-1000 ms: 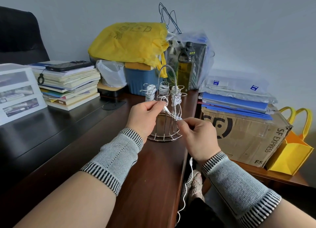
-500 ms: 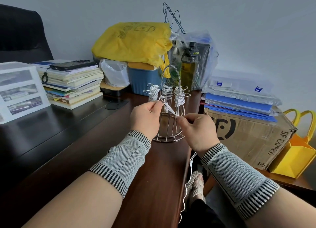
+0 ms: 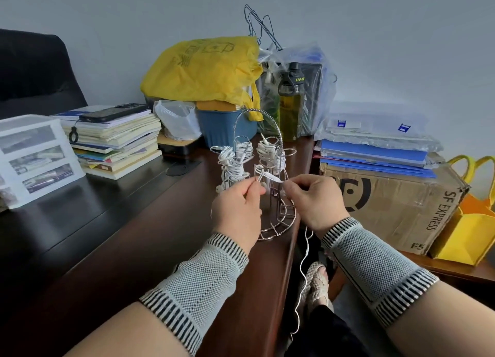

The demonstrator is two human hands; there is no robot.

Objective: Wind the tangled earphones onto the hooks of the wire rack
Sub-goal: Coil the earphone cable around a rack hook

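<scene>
A chrome wire rack (image 3: 278, 220) with an arched handle stands near the right edge of the dark wooden desk (image 3: 150, 239). White earphone cords (image 3: 233, 161) are wound in bundles on several of its hooks. My left hand (image 3: 237, 212) pinches a white earphone cord at a front hook. My right hand (image 3: 314, 198) pinches the same cord (image 3: 304, 273) just to the right, drawn taut between both hands. The cord's free length hangs from my right hand over the desk edge toward the floor.
Behind the rack stand a blue tub (image 3: 227, 126), a yellow bag (image 3: 203, 70) and a green bottle (image 3: 290, 107). A book stack with a phone (image 3: 112, 140) and a white drawer box (image 3: 32, 156) sit left. A cardboard box (image 3: 396, 204) with blue folders stands right.
Both hands have shifted slightly to the right and closer together at the rack's front hook. The cord between them stays taut.
</scene>
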